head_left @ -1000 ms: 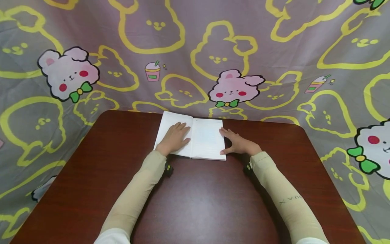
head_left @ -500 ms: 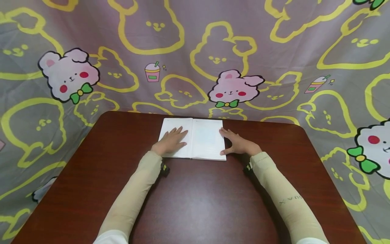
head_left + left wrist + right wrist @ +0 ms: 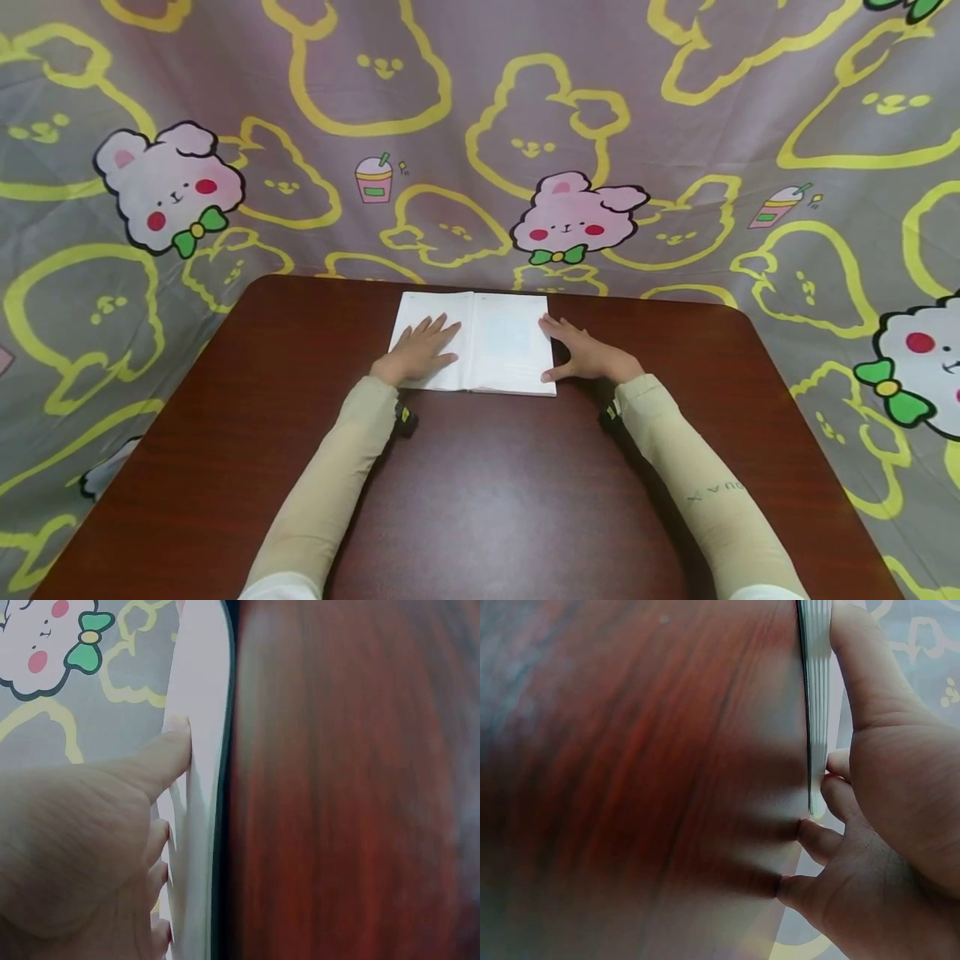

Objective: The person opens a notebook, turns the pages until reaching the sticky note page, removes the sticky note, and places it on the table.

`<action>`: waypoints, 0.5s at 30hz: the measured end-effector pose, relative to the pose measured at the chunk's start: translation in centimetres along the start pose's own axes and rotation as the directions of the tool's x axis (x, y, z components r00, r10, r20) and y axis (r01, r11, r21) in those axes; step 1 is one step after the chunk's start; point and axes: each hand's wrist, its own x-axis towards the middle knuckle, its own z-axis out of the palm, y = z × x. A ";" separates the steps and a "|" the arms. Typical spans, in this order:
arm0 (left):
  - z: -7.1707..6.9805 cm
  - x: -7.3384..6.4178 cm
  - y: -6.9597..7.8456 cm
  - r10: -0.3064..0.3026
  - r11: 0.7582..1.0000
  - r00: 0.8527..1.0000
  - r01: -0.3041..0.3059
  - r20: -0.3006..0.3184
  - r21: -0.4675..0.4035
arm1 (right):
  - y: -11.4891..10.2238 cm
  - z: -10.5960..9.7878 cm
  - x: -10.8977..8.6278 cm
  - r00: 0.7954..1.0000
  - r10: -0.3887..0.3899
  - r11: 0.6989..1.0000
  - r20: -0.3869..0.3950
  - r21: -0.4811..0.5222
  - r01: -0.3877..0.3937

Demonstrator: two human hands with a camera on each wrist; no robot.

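Note:
An open book (image 3: 513,337) lies flat near the table's far edge, white pages facing up. My left hand (image 3: 420,350) rests on its left page, fingers spread and fairly straight. In the left wrist view the thumb and fingertips touch the white page (image 3: 201,690) above a dark cover edge. My right hand (image 3: 592,357) lies at the book's right edge, thumb on the near corner and fingers along the side. In the right wrist view the thumb touches the top page over the page stack (image 3: 819,690), while two fingertips (image 3: 787,889) reach the table beside the book.
The dark red-brown table (image 3: 480,492) stretches in front of the book and to both sides. A patterned curtain (image 3: 450,158) with cartoon bears and rabbits hangs behind the table and around its sides.
The left page has come down flatter on the table. My left hand has shifted slightly left and nearer with it. My right hand has stayed in place.

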 end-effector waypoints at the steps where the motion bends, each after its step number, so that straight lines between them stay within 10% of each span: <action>1: 0.0 0.0 0.1 -0.004 1.000 1.000 0.004 0.001 -0.001 | 0.0 0.0 0.0 1.000 -0.002 1.000 -0.001 0.000 0.002; 15: -0.3 0.2 0.7 -0.062 0.998 0.998 0.062 0.011 -0.010 | 0.0 0.1 0.0 1.000 -0.004 1.000 -0.002 0.023 0.004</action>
